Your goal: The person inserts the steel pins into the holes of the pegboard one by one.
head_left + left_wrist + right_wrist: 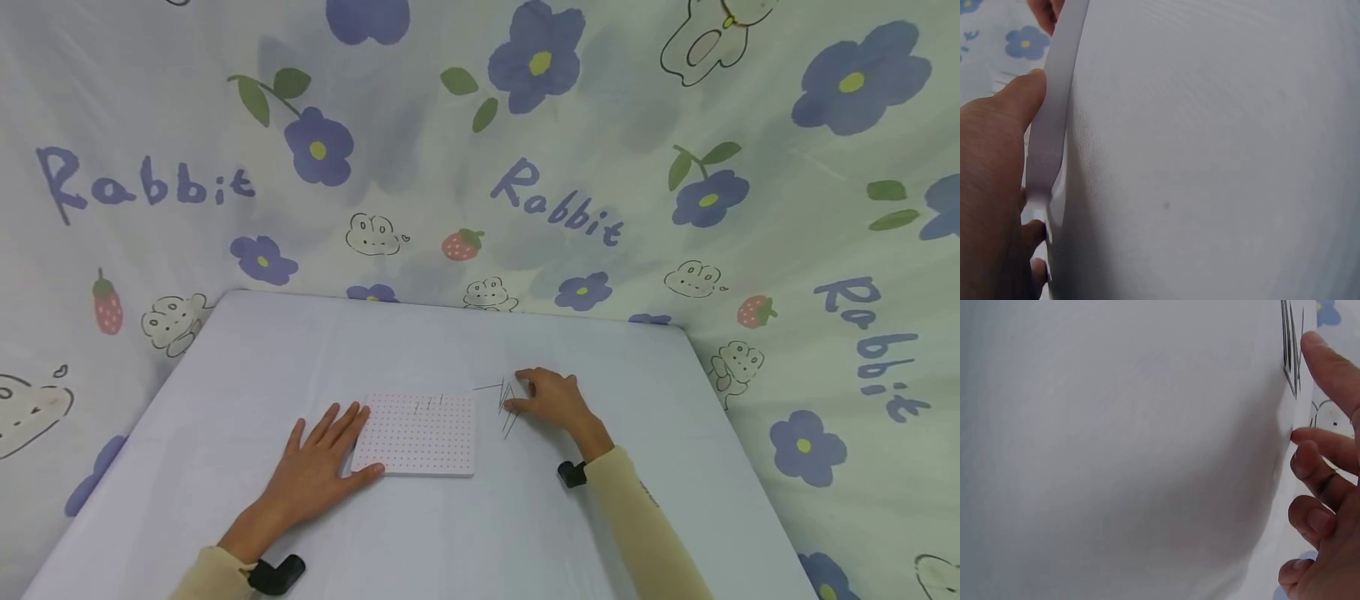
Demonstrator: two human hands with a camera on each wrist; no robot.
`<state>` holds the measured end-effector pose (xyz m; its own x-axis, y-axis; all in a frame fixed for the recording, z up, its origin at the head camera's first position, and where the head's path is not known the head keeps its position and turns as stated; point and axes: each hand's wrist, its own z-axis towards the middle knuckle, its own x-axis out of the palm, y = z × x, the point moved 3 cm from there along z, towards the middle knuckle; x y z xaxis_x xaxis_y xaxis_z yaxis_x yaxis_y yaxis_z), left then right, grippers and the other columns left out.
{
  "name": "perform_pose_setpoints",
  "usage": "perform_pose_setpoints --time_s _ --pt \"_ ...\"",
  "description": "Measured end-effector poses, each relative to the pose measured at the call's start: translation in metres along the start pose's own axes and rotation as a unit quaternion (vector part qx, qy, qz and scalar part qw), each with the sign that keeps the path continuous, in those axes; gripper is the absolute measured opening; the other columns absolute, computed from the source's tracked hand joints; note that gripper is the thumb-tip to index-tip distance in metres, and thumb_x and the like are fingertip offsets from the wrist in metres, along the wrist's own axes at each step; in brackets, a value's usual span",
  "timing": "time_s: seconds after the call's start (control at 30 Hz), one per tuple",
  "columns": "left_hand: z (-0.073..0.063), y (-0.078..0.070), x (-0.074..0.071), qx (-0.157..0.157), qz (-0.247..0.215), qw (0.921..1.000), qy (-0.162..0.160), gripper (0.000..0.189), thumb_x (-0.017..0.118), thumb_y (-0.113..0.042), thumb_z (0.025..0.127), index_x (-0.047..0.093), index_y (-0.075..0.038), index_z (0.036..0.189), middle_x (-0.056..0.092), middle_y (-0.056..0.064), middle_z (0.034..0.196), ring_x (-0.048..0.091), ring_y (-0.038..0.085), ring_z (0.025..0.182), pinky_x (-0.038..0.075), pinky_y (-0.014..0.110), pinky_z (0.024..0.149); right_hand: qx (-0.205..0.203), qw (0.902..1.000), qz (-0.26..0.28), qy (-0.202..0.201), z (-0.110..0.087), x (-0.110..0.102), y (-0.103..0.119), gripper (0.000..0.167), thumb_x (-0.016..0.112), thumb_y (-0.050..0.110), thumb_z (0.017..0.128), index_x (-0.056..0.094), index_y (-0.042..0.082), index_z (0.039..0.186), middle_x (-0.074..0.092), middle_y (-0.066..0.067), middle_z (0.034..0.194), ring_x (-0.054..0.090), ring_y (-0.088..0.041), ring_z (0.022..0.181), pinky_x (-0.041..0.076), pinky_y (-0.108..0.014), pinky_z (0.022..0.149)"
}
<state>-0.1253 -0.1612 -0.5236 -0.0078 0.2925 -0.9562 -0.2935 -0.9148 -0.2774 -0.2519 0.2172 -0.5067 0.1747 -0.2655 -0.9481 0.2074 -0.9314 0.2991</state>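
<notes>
A white board (420,454) with rows of small dots lies flat on the table. Three thin dark needle-like sticks (429,403) stand in its far part. My left hand (313,471) is spread at the board's left side, fingertips on that edge and thumb on the near left corner; the left wrist view shows the thumb against the board's side (1054,125). Right of the board, my right hand (557,402) reaches over a loose group of similar sticks (510,426). Its thumb and index finger are apart, the thumb right by the sticks (1289,356), the other fingers loosely bent.
A white cloth covers the table (375,333). Behind and beside it hangs a curtain (405,167) printed with flowers, rabbits and strawberries. A black wrist camera (277,575) sits on the left wrist, another black device (572,473) on the right.
</notes>
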Motion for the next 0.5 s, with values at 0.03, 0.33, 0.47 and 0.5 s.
perform_pose_setpoints --time_s 0.03,0.33,0.47,0.5 --pt "0.000 0.000 0.000 0.000 0.000 1.0000 0.001 0.099 0.051 -0.080 0.086 0.031 -0.016 0.159 0.031 0.010 0.164 0.021 0.039 0.152 0.009 0.071 0.115 0.003 1.0000 -0.006 -0.005 0.001 0.001 0.001 0.073 0.078 0.060 0.080 0.064 0.017 0.137 0.058 0.008 0.075 0.053 -0.012 0.074 0.038 -0.049 0.083" --pt "0.000 0.000 -0.003 0.004 -0.002 1.0000 -0.003 0.099 0.052 -0.079 0.086 0.032 -0.015 0.159 0.033 0.011 0.163 0.022 0.039 0.151 0.009 0.071 0.115 0.030 0.9975 -0.058 -0.028 0.000 0.000 0.010 0.070 0.078 0.063 0.077 0.071 0.014 0.126 0.073 0.001 0.104 0.067 -0.019 0.094 0.041 -0.046 0.082" --pt "0.001 0.001 -0.002 0.002 -0.001 1.0000 -0.001 0.099 0.052 -0.079 0.086 0.031 -0.016 0.159 0.032 0.011 0.163 0.021 0.039 0.152 0.009 0.071 0.115 0.027 0.9968 -0.070 -0.029 -0.003 -0.003 0.015 0.061 0.078 0.060 0.079 0.075 0.015 0.121 0.074 -0.001 0.110 0.069 -0.022 0.100 0.042 -0.047 0.083" --pt "0.001 0.001 -0.002 0.002 0.000 1.0000 0.000 0.099 0.052 -0.079 0.086 0.031 -0.016 0.159 0.032 0.010 0.163 0.021 0.039 0.152 0.009 0.071 0.115 0.025 0.9967 -0.071 -0.029 -0.003 -0.003 0.016 0.059 0.078 0.058 0.080 0.076 0.015 0.119 0.074 -0.001 0.110 0.069 -0.022 0.100 0.042 -0.046 0.082"
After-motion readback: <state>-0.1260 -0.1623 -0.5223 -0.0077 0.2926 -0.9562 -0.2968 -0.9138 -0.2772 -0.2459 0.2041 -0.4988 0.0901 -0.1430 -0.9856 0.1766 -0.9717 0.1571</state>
